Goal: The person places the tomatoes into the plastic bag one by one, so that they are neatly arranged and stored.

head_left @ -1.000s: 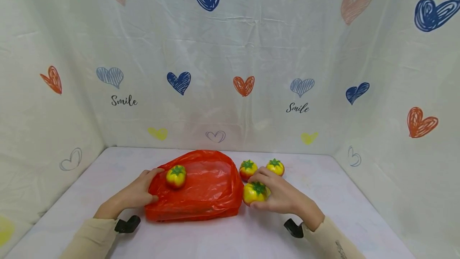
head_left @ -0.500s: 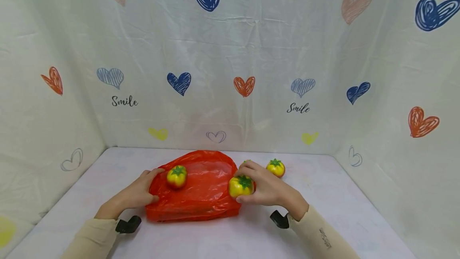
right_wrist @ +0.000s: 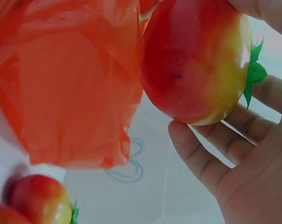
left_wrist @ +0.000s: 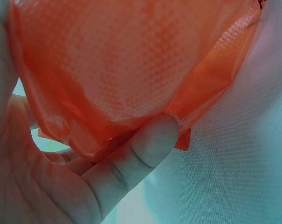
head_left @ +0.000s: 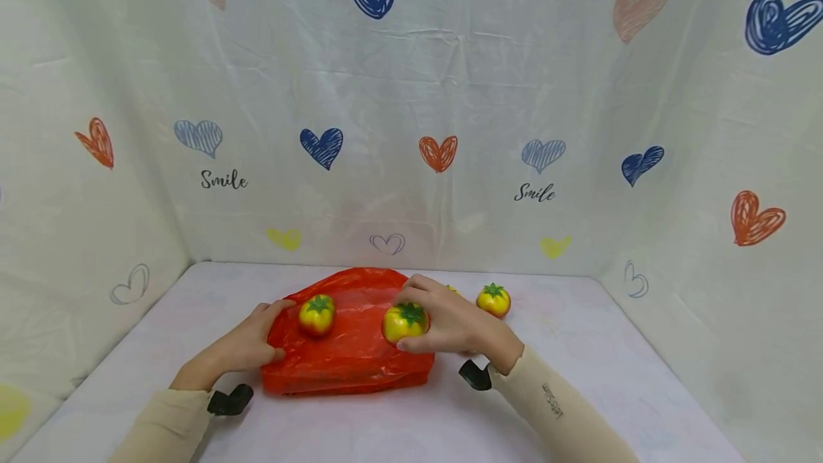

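Note:
A red plastic bag [head_left: 360, 370] lies on the white table with its mouth spread wide. Its left edge is gripped by my left hand [head_left: 253, 341]; the left wrist view shows the thumb [left_wrist: 154, 140] in front of the plastic and fingers partly hidden behind. Inside the bag's left part sits a red-and-yellow fruit [head_left: 317, 316] with a green leafy cap. Over the bag's right part, my right hand [head_left: 450, 320] holds a similar fruit [head_left: 405, 324] between thumb and fingers. The right wrist view shows that held fruit [right_wrist: 196, 60] close beside the bag [right_wrist: 80, 93].
One more such fruit [head_left: 493, 301] stands on the table right of the bag. Another fruit [head_left: 453, 289] is mostly hidden behind my right hand. A white curtain [head_left: 476, 113] with printed hearts encloses the table [head_left: 579, 391] at back and sides.
My right hand has carried its fruit leftward and up, from the table beside the bag to over the bag's right part. The left hand has stayed on the bag.

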`<action>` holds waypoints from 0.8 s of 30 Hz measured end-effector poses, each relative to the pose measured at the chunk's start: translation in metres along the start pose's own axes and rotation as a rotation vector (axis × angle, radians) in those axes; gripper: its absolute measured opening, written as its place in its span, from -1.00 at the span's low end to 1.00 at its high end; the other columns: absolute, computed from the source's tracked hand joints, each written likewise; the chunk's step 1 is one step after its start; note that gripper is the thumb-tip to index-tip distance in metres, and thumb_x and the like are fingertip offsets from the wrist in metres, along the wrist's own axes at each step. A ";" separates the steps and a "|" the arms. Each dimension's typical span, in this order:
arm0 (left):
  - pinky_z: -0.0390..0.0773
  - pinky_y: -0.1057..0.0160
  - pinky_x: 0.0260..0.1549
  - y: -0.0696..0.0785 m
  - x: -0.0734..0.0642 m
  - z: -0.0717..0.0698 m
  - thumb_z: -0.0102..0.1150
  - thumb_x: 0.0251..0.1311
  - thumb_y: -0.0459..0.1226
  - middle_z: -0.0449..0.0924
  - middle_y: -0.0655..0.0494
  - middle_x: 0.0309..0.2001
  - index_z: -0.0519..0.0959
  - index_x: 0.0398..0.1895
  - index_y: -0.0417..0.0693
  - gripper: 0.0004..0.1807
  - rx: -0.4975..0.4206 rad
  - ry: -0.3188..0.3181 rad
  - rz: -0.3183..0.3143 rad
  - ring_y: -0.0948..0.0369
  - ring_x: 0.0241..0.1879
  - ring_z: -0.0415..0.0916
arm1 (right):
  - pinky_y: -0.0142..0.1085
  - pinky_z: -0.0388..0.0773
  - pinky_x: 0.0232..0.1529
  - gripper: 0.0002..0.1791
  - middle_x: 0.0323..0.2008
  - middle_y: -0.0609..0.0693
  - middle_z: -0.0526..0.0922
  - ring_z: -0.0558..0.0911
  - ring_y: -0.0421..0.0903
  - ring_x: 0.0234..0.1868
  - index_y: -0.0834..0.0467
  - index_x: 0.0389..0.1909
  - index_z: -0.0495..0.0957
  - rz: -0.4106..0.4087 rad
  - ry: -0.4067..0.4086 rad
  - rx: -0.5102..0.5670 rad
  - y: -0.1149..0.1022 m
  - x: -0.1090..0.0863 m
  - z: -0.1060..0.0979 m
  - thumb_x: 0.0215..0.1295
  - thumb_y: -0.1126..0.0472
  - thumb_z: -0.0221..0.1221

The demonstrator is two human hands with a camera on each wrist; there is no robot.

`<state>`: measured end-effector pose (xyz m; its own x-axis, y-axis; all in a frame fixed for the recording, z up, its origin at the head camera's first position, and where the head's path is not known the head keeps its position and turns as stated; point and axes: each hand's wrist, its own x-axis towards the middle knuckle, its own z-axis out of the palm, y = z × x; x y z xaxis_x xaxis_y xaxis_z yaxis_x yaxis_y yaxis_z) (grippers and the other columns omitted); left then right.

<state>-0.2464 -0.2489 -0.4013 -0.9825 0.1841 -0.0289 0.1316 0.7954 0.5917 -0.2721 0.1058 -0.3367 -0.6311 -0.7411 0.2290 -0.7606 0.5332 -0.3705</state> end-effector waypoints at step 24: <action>0.56 -0.15 -0.15 0.000 0.000 0.001 0.35 -0.19 -0.40 0.23 -0.27 0.13 0.16 0.35 -0.17 -0.08 0.009 0.005 -0.001 -0.11 0.00 0.36 | -0.32 0.49 0.00 -0.45 0.07 -0.24 0.37 0.39 -0.25 0.02 -0.20 0.07 0.46 -0.006 -0.085 -0.069 -0.002 0.059 0.016 0.02 -0.21 0.30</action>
<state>-0.2464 -0.2485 -0.4021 -0.9834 0.1799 -0.0253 0.1314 0.8006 0.5846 -0.3056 0.0542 -0.3368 -0.6131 -0.7751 0.1526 -0.7750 0.5528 -0.3061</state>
